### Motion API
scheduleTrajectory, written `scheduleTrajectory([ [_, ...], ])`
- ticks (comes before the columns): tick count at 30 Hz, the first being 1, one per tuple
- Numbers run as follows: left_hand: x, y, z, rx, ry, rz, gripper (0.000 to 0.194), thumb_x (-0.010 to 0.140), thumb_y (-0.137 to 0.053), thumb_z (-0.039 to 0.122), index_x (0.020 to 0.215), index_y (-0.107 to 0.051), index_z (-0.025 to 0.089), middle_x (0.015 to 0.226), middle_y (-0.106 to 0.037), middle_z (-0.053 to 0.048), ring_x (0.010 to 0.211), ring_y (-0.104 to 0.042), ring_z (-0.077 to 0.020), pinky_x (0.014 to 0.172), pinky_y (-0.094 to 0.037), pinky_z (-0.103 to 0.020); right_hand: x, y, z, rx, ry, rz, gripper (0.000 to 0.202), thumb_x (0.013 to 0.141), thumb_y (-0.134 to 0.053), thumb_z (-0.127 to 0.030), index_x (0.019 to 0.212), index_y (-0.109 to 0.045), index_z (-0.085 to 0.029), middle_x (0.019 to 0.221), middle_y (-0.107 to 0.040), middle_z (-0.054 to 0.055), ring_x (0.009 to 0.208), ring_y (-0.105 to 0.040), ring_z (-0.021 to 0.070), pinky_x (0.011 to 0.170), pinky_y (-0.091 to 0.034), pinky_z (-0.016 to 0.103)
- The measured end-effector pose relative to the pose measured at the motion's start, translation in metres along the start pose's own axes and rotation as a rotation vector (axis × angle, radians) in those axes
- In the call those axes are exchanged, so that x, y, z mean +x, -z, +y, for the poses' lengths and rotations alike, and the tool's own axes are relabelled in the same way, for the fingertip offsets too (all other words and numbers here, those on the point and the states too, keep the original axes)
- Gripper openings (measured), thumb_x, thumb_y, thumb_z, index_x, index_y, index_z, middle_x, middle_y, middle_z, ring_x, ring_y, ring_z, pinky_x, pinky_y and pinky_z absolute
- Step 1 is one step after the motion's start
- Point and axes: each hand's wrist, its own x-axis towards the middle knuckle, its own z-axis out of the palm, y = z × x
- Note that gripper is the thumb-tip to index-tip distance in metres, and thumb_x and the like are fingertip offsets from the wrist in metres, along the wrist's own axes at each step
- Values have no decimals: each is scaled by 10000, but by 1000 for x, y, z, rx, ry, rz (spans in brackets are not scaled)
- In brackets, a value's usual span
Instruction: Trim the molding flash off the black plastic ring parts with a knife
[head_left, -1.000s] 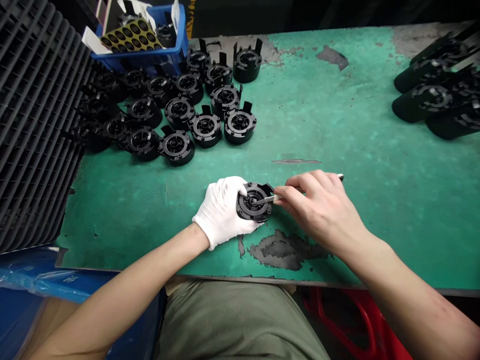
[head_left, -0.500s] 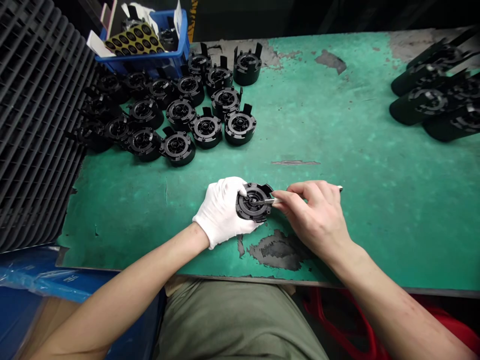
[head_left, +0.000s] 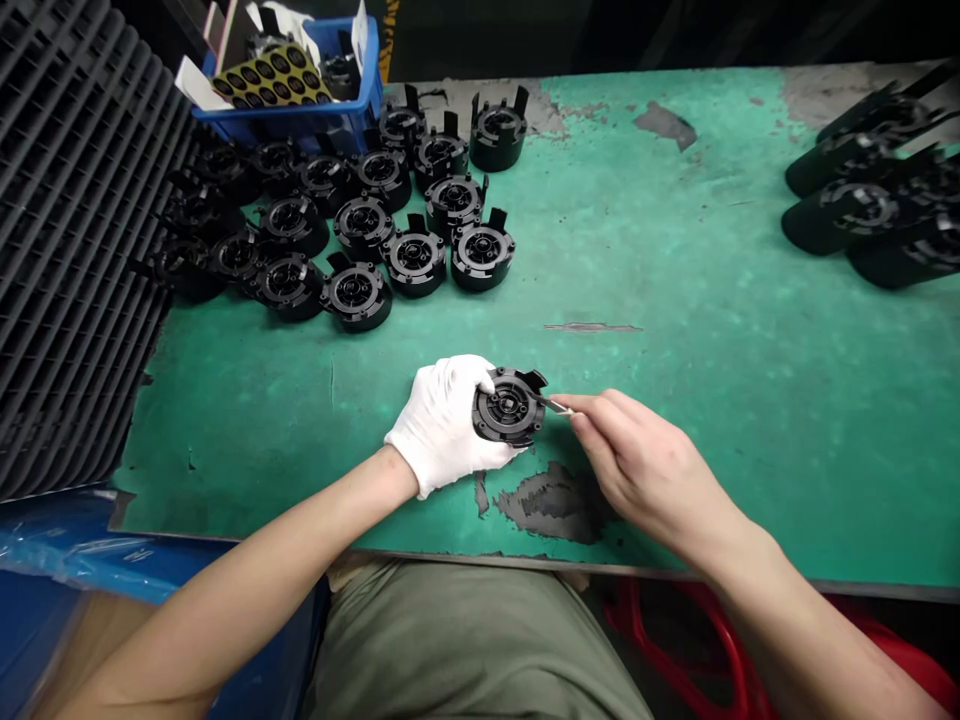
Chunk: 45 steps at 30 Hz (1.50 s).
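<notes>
My left hand (head_left: 448, 425), in a white glove, is closed around a round black plastic housing (head_left: 510, 405). The ringed face of the housing is turned up, and a tab sticks out at its upper right. The bare right hand (head_left: 645, 455) pinches slim silver tweezers (head_left: 559, 406) between thumb and fingers. Their dark tip lies at the right rim of the housing; the rest is hidden in the hand.
Several like black housings (head_left: 358, 290) stand at the left of the green table (head_left: 675, 330). Behind them is a blue bin (head_left: 300, 128) with a gold sticker sheet (head_left: 274, 78). Taller black cylinders (head_left: 825, 225) stand at the far right. A slatted grey rack (head_left: 75, 230) borders the left.
My right hand has drawn the tweezers back from the middle of the housing to its right rim, moving right and slightly down. The left hand keeps its hold.
</notes>
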Motion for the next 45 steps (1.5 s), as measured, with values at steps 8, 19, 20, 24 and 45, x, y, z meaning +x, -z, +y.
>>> scheduleTrajectory([
  [8, 1, 3, 2, 107, 54, -85, 860, 470, -1059, 739, 1002, -595, 247, 1163, -749, -120, 1072, -724, -372, 896, -555, -525, -9, 4, -13, -106, -28, 5, 339, 1134, -593, -240, 1470, -619, -204, 1065, -684, 50, 849, -698, 183, 719, -545, 318],
  [19, 0, 2, 5, 97, 96, -79, 800, 505, -1055, 695, 1013, -622, 253, 1122, -716, -100, 1054, -705, -363, 880, -552, -509, -13, 4, -20, -314, 43, 6, 271, 1132, -575, -205, 1395, -636, -216, 1026, -738, 42, 782, -696, 163, 592, -471, 311],
  [20, -1, 1, 4, 97, 91, -73, 803, 511, -1052, 694, 1023, -620, 251, 1128, -715, -102, 1057, -705, -364, 883, -551, -511, -14, 4, -21, -347, 49, 9, 274, 1126, -579, -195, 1393, -640, -213, 1021, -738, 42, 769, -686, 162, 583, -459, 317],
  [24, -3, -2, 1, 99, 75, -45, 827, 523, -1043, 697, 1055, -599, 246, 1161, -716, -107, 1064, -703, -352, 889, -549, -499, -18, 6, -22, -409, 83, 2, 345, 1090, -572, -115, 1420, -635, -195, 1032, -732, 52, 762, -658, 165, 566, -426, 321],
  [45, -6, -1, 6, 9, 55, -13, 1037, 514, -1050, 694, 1307, -569, 230, 1266, -728, -124, 1182, -732, -386, 1044, -581, -547, -6, 16, 6, -108, -11, 46, 324, 1127, -595, -271, 1449, -605, -235, 1098, -729, 80, 904, -743, 226, 739, -571, 351],
])
